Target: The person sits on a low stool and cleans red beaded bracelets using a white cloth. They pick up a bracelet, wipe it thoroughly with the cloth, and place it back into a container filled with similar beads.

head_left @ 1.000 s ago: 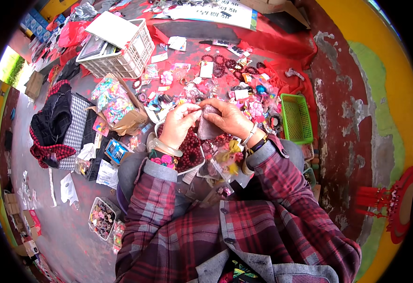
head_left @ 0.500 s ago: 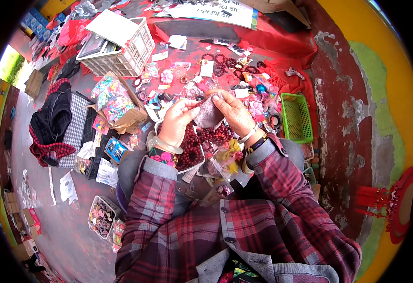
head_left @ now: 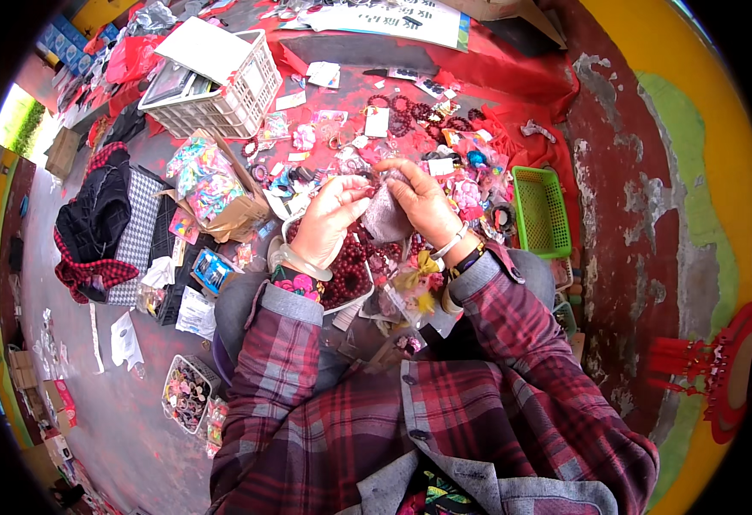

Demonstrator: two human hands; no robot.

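Note:
A small greyish-mauve piece of cloth, perhaps a pouch point(head_left: 385, 216), hangs from my right hand point(head_left: 428, 206), its top edge pinched between thumb and fingers. My left hand point(head_left: 329, 225) is closed in a pinch just left of the cloth, with a small dark red bit at its fingertips, too small to name. Below both hands sits a white basket point(head_left: 352, 301) filled with dark red bead bracelets point(head_left: 339, 279). Beside the beads, under my right wrist, are plastic-wrapped trinkets with a yellow bow point(head_left: 419, 273).
A green plastic basket point(head_left: 541, 213) stands at right by the peeling wall. A white crate point(head_left: 221, 107) and a carton of colourful packets point(head_left: 213, 193) are at left. Loose trinkets and bracelets point(head_left: 402, 116) spread ahead. A small basket of hair ties point(head_left: 189, 395) sits lower left.
The cloth, earlier stretched between both hands, now hangs lower from my right hand. My left fingertips have come slightly away from it.

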